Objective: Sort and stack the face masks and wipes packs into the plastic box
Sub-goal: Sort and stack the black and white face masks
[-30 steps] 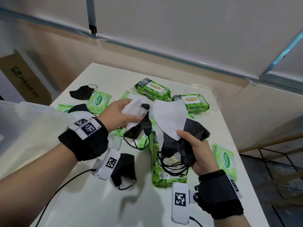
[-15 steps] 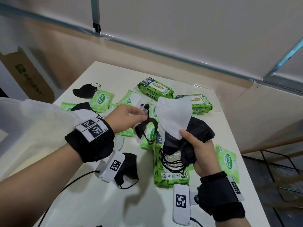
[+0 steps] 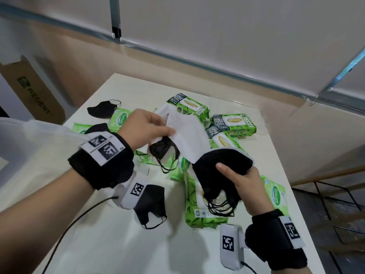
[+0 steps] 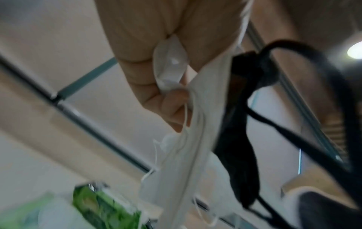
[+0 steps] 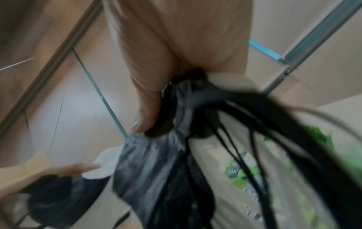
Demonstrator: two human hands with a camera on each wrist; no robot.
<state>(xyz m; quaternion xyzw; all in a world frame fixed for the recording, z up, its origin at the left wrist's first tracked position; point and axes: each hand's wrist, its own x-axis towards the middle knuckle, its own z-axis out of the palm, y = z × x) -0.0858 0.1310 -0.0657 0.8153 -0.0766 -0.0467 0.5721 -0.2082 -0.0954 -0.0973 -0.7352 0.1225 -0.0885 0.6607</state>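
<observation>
My right hand (image 3: 240, 178) grips a bunch of black face masks (image 3: 221, 165), their ear loops (image 3: 221, 206) hanging below; the bunch (image 5: 156, 178) fills the right wrist view. My left hand (image 3: 150, 127) pinches a white mask (image 3: 187, 131) with a small black mask (image 3: 164, 150) dangling under it, held against the bunch; both the white mask (image 4: 188, 139) and the black mask (image 4: 239, 139) show in the left wrist view. Green wipes packs (image 3: 187, 104) lie scattered on the white table (image 3: 110, 244). A translucent plastic box (image 3: 29, 147) stands at the left.
Loose black masks lie on the table at the far left (image 3: 102, 108) and under my left wrist (image 3: 150, 206). A large wipes pack (image 3: 199, 210) lies below my right hand, a small one (image 3: 275, 192) near the right table edge. A cardboard carton (image 3: 31, 89) leans at the left.
My left hand has lifted and spread the white mask up against the black bunch in my right hand. The right hand has stayed almost in place.
</observation>
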